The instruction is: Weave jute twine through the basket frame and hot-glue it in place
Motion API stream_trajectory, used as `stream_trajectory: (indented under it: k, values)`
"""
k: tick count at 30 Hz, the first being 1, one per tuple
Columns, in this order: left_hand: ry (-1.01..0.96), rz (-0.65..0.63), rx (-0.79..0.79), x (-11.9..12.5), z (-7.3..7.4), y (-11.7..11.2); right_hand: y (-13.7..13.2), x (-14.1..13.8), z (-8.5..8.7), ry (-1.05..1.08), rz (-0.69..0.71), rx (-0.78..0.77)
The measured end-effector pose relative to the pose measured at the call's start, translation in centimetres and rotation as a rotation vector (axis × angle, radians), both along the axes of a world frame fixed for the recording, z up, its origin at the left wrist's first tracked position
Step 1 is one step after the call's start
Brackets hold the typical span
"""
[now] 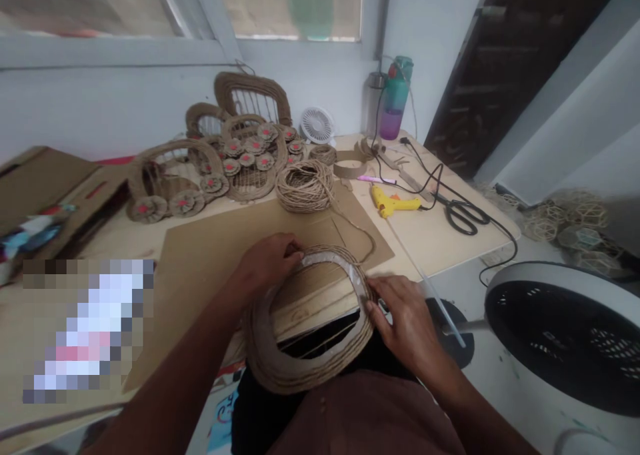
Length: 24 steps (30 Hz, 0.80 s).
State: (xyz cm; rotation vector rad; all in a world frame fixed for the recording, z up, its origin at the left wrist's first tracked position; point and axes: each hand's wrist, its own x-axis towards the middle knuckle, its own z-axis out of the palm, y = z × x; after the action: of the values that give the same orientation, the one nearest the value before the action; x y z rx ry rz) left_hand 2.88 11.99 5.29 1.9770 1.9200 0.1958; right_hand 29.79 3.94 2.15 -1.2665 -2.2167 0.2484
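Observation:
An oval frame [260, 361] wound with jute rope, with a pale inner band and a few strands across its opening, rests tilted between the table edge and my lap. My left hand [273, 265] pinches its upper left rim. On the right side, my right hand [400, 308] grips the rim between thumb and fingers. A strand of jute cord [363, 228] runs from the frame back to a coil of jute rope [305, 187]. Under the frame's far side lies a flat cardboard sheet [215, 248].
Several jute frames with rope flowers [250, 155] stand along the wall. A yellow glue gun [393, 203], black-handled scissors [465, 216], a pink pen [377, 179], a small fan [317, 125] and a bottle [395, 101] are on the table. A large black fan [565, 335] stands right.

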Motion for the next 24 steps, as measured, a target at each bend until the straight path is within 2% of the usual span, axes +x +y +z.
stream_trajectory:
  k: [8, 16, 20, 24]
  values:
    - [-0.052, 0.154, -0.065, -2.7, 0.1, -2.7, 0.8, -2.7, 0.1, -0.068, 0.059, -0.002]
    - [-0.276, 0.267, -0.058, -5.4, 0.2, -4.8, 2.8, -4.5, -0.1, -0.05, 0.117, 0.039]
    - [-0.391, 0.329, -0.016, -6.3, 0.7, -4.6, 5.1, -5.3, 0.7, -0.029, 0.125, 0.041]
    - [-0.438, 0.377, 0.052, -6.8, 1.1, -3.5, 8.6, -6.6, 1.8, -0.025, 0.064, 0.028]
